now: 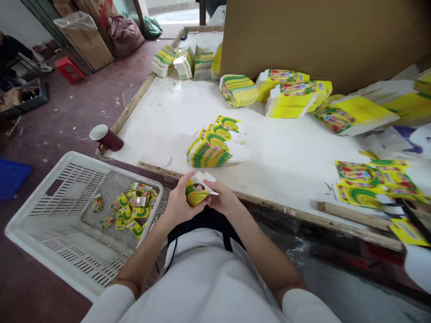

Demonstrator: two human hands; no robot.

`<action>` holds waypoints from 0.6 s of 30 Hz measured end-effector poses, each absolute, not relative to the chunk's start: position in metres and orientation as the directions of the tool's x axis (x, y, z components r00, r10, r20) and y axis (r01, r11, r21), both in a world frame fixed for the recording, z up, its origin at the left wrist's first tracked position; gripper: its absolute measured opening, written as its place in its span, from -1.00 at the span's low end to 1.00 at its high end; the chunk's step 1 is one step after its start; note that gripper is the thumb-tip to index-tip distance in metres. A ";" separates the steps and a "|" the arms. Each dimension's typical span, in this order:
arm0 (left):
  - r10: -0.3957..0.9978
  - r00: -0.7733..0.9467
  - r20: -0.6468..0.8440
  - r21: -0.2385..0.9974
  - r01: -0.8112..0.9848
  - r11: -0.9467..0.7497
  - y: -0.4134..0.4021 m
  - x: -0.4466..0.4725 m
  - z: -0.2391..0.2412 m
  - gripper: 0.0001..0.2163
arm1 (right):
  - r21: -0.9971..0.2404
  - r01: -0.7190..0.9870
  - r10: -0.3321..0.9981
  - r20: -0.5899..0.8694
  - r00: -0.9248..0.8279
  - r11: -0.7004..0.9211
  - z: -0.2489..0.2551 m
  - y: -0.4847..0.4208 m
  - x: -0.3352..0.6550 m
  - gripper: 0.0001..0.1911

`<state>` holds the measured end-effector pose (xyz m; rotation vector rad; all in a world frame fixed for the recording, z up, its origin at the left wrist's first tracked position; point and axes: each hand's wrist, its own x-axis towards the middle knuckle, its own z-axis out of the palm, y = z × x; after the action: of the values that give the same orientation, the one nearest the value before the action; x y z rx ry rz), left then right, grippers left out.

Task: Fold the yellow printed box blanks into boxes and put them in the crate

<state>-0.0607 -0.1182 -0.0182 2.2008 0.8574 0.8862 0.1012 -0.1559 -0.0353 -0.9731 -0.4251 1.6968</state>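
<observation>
A small yellow and green carton [195, 196] with raised white flaps is held in front of my body, just off the table edge. My left hand [178, 199] wraps round its left side, thumb up along the wall. On the other side, the fingers of my right hand [222, 197] grip the carton by its white flap and lower edge. The carton's mouth faces up and looks partly open; what is inside cannot be made out. Just beyond my hands, a fanned row of flat cartons [210, 146] lies on the white table [283, 157].
A white plastic basket [67, 202] at my left holds several small filled-out cartons [129, 211]. A maroon mug [109, 138] stands at the table's left corner. Bundled carton stacks [292, 96] line a large cardboard sheet [319, 40]. Loose flat cartons [363, 179] and a wooden strip [353, 215] lie right.
</observation>
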 end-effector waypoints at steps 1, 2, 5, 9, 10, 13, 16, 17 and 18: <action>0.742 0.569 0.355 0.725 0.334 -0.603 -0.119 -0.061 -0.018 -0.20 | -0.655 -0.663 0.915 -0.386 -0.118 -0.362 -0.039 -0.158 0.097 -0.46; 0.747 0.568 0.344 0.732 0.336 -0.593 -0.120 -0.061 -0.018 -0.19 | -0.643 -0.690 0.929 -0.351 -0.121 -0.333 -0.042 -0.161 0.093 -0.41; 0.789 0.533 0.306 0.758 0.365 -0.540 -0.119 -0.061 -0.019 -0.19 | -0.725 -0.676 0.987 -0.156 -0.031 -0.136 -0.042 -0.170 0.086 -0.31; 0.795 0.515 0.322 0.750 0.374 -0.546 -0.119 -0.058 -0.018 -0.33 | -0.819 -0.573 0.986 -0.114 0.124 -0.022 -0.020 -0.170 0.092 -0.56; 0.788 0.521 0.327 0.748 0.367 -0.553 -0.120 -0.056 -0.018 -0.36 | -0.816 -0.575 0.984 -0.140 0.114 -0.050 -0.014 -0.169 0.093 -0.60; 0.757 0.536 0.373 0.707 0.363 -0.606 -0.120 -0.055 -0.018 -0.41 | -0.794 -0.587 0.977 -0.211 0.017 -0.161 -0.008 -0.162 0.095 -0.64; 0.704 0.581 0.407 0.622 0.388 -0.680 -0.119 -0.057 -0.021 -0.47 | -0.849 -0.495 0.968 -0.245 0.057 -0.186 -0.018 -0.157 0.092 -0.71; 0.695 0.600 0.395 0.608 0.396 -0.688 -0.119 -0.058 -0.022 -0.49 | -0.883 -0.438 0.970 -0.229 0.084 -0.170 -0.023 -0.157 0.090 -0.73; 0.694 0.616 0.371 0.606 0.405 -0.684 -0.118 -0.059 -0.023 -0.50 | -0.917 -0.373 0.976 -0.192 0.101 -0.142 -0.028 -0.158 0.088 -0.75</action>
<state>-0.0588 -0.1179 -0.0234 2.3725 0.8687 0.8267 0.0882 -0.1579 -0.0283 -1.1077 -0.7488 1.3831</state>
